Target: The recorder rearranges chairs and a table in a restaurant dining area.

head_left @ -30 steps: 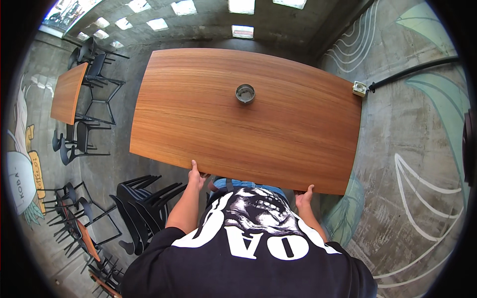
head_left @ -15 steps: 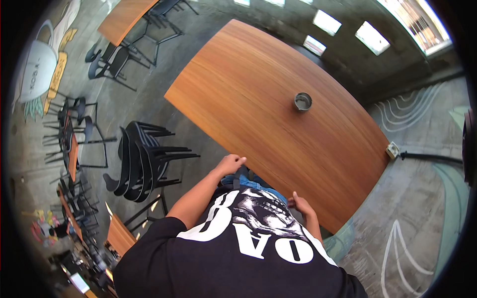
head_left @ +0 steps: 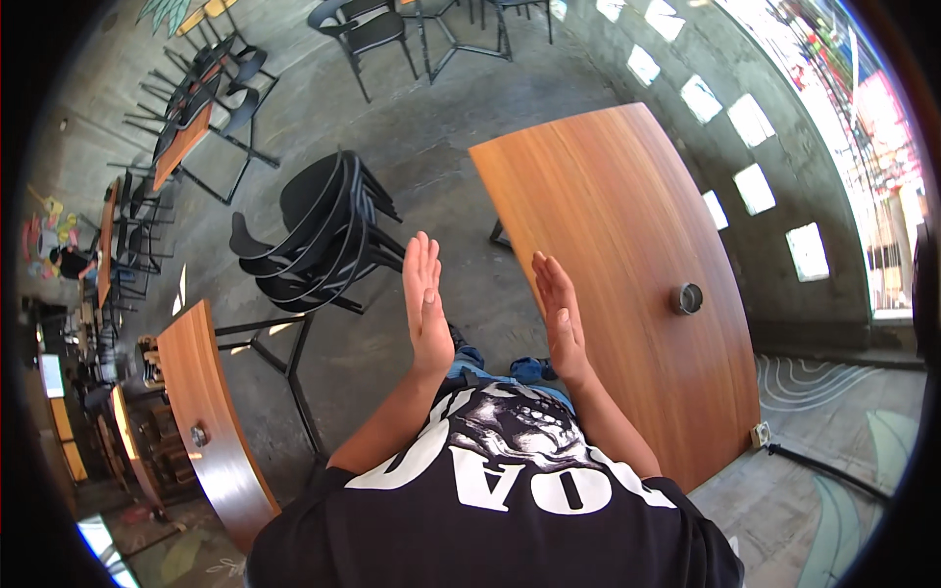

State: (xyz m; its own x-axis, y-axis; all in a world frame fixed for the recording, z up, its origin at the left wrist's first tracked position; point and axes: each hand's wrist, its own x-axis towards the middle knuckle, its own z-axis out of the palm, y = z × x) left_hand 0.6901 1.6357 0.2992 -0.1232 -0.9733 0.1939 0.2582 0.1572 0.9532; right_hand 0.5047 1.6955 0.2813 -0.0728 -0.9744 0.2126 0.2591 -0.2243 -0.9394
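Note:
Both of my hands are raised in front of my body, apart from each other, palms turned inward and fingers stretched upward. My left hand [head_left: 426, 309] is open and empty; beyond it to the left stands a stack of black chairs [head_left: 319, 235]. My right hand [head_left: 561, 318] is open too, holding nothing, and appears over the left edge of a wooden table [head_left: 608, 216]. Whether it touches the table I cannot tell. A small round dark cup-like container [head_left: 686, 299] rests on that table, right of my right hand.
Left of me is another wooden table [head_left: 211, 412] with a small round object [head_left: 199, 435] on it. More black chairs [head_left: 368, 34] stand at the back. Chairs are piled on a table [head_left: 183, 147] at the far left. A concrete wall [head_left: 667, 108] with square openings runs along the right.
My view has swung left, so the table now lies farther right. Both hands have risen from waist level, and the left one has opened from a closed pinch.

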